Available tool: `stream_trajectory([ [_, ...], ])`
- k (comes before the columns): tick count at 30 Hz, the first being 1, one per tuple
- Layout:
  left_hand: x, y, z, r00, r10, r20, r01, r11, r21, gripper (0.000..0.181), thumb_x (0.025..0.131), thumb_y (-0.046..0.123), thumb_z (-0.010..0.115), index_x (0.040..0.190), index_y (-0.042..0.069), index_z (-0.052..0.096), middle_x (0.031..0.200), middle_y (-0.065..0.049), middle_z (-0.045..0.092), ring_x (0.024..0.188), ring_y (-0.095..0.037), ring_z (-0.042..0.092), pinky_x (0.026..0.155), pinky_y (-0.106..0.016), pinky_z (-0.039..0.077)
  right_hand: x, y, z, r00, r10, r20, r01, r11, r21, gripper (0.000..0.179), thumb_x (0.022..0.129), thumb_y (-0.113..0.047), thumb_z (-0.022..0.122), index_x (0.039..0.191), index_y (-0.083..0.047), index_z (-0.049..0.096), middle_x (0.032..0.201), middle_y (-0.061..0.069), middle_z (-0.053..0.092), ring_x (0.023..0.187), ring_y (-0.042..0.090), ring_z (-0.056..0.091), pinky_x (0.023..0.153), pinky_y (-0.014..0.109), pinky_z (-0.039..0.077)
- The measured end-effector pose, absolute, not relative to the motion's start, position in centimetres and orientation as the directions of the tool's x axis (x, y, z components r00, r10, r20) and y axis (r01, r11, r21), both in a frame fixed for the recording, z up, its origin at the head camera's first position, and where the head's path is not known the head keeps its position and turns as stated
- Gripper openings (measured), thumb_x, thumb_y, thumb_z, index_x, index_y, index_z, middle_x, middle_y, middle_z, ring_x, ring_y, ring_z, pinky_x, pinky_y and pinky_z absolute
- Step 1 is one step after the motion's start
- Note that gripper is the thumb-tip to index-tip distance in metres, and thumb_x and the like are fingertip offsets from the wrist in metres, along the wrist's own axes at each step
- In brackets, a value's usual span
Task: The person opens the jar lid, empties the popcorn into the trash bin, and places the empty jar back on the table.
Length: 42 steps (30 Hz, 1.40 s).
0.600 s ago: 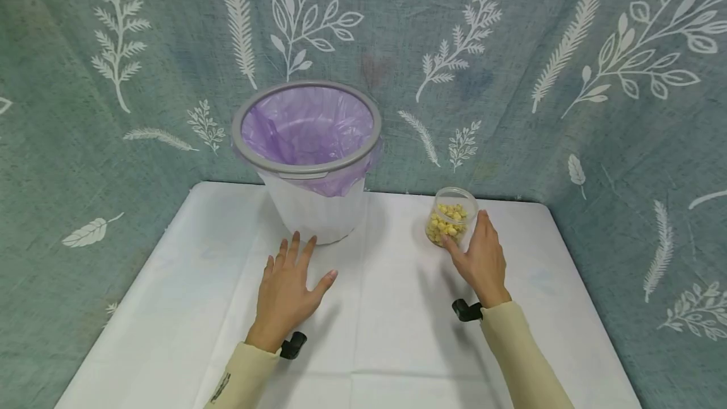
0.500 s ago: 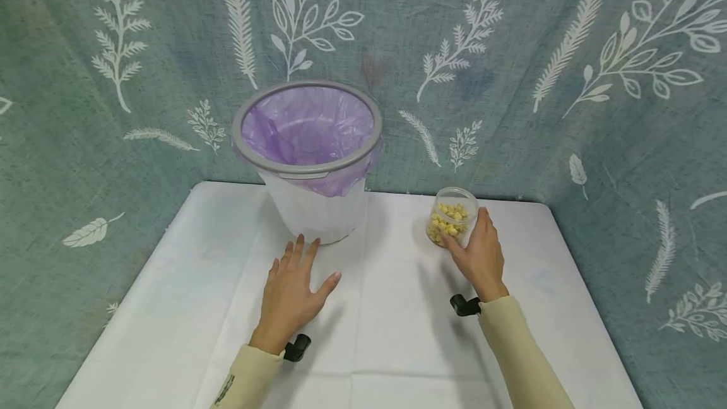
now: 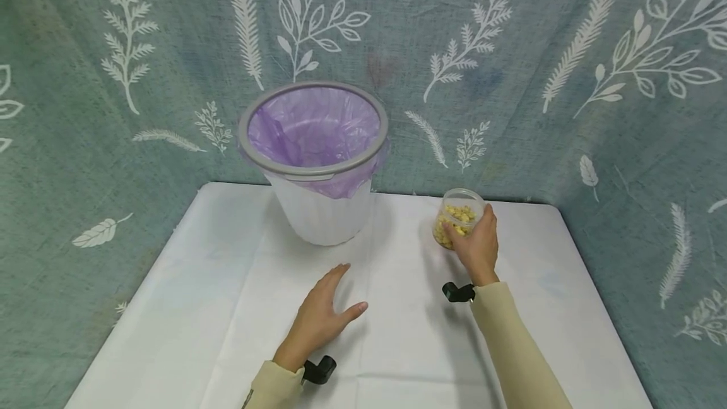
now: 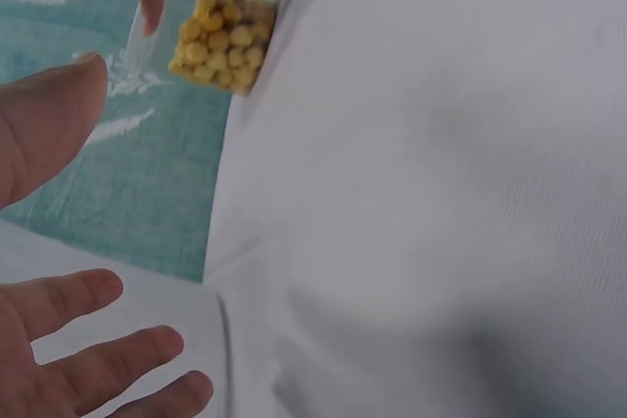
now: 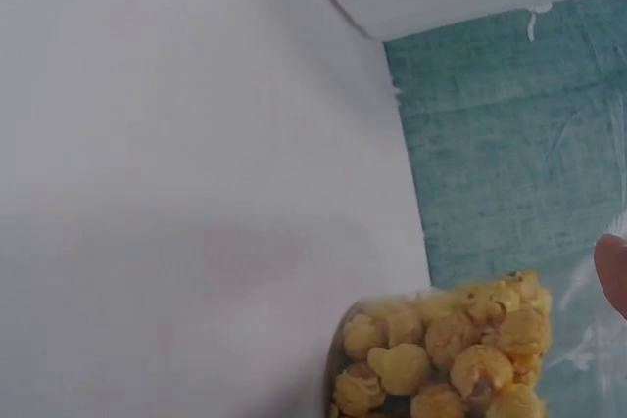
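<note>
A clear round jar [image 3: 461,214], part filled with yellow popcorn [image 5: 446,359], stands near the table's back edge on the right. My right hand [image 3: 479,248] holds it from the right side, thumb across the front and fingers round the far side. In the right wrist view only one fingertip [image 5: 613,276] shows at the edge. Over the white cloth left of centre is my left hand [image 3: 319,320], thumb spread and fingers loosely extended, holding nothing. Its thumb [image 4: 59,129] and several spread fingers appear in the left wrist view.
A white bin [image 3: 324,216] with a grey rim [image 3: 313,172] and purple liner [image 3: 318,131] stands at the back, left of the jar. White cloth covers the table [image 3: 409,346]. A green leaf-patterned curtain [image 3: 397,81] hangs round the back and sides.
My left hand has moved right and back from the bin's base, turning its palm inward. My right hand has closed in on the jar. The view has shifted slightly.
</note>
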<state>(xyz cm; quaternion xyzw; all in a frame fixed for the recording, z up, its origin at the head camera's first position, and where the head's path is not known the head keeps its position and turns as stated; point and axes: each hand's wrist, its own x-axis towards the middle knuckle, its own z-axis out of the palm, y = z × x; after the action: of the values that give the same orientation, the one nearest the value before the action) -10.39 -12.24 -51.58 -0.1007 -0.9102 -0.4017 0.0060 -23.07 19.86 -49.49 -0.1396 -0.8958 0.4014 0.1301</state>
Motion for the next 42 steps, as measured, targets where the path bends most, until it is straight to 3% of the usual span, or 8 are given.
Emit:
stream_trajectory([
  [6,-10.1,-10.9,-52.5,-0.972,0.223,0.08,0.193,0.55,0.813,0.086,0.089,0.043,0.085,0.155,0.004,0.047,0.158,-0.017,0.05,0.145,-0.041,0.046,0.117,-0.06,0.038,-23.8,20.3,-49.9,-0.916,0.378,0.136,0.129,0.596,-0.793,0.11,0.091,-0.041,0.082,0.165,0.003,0.013,0.164,0.031,0.029,0.149,0.049,0.034,0.12,0.064,0.031],
  [17,-10.4,-10.2,-52.8,-0.967,0.244,0.068,0.19,0.518,0.834,0.086,0.089,0.042,0.085,0.156,0.004,0.046,0.158,-0.02,0.048,0.146,-0.043,0.044,0.118,-0.061,0.037,-23.6,20.6,-49.7,-0.919,0.386,0.078,0.12,0.465,-0.877,0.104,0.083,-0.041,0.09,0.158,-0.003,0.03,0.158,0.024,0.044,0.145,0.044,0.042,0.118,0.06,0.035],
  [22,-10.7,-10.2,-52.5,-0.969,0.231,0.083,0.193,0.508,0.839,0.089,0.088,0.045,0.086,0.157,0.006,0.045,0.159,-0.018,0.048,0.147,-0.04,0.044,0.119,-0.059,0.037,-22.4,19.7,-49.3,-0.949,0.311,0.05,0.086,0.41,-0.908,0.104,0.083,-0.044,0.09,0.158,-0.005,0.03,0.162,0.02,0.04,0.149,0.04,0.037,0.119,0.06,0.034],
  [33,-11.5,-9.9,-51.8,-0.965,0.203,0.164,0.242,0.461,0.854,0.1,0.082,0.041,0.091,0.161,0.006,0.04,0.162,-0.016,0.045,0.149,-0.037,0.042,0.119,-0.058,0.037,-17.8,15.6,-46.5,-0.992,0.081,0.097,-0.063,0.345,-0.937,0.1,0.081,-0.037,0.093,0.158,-0.01,0.034,0.156,0.017,0.046,0.145,0.037,0.043,0.119,0.057,0.037],
  [42,-12.2,-8.8,-50.8,-0.936,0.237,0.26,0.336,0.382,0.861,0.113,0.078,0.034,0.095,0.166,0.009,0.028,0.167,-0.012,0.036,0.153,-0.035,0.035,0.12,-0.062,0.034,-13.9,12.5,-45.3,-0.994,-0.05,0.094,-0.104,0.258,-0.961,0.098,0.079,-0.03,0.095,0.157,-0.017,0.039,0.151,0.009,0.054,0.138,0.035,0.052,0.11,0.062,0.045],
])
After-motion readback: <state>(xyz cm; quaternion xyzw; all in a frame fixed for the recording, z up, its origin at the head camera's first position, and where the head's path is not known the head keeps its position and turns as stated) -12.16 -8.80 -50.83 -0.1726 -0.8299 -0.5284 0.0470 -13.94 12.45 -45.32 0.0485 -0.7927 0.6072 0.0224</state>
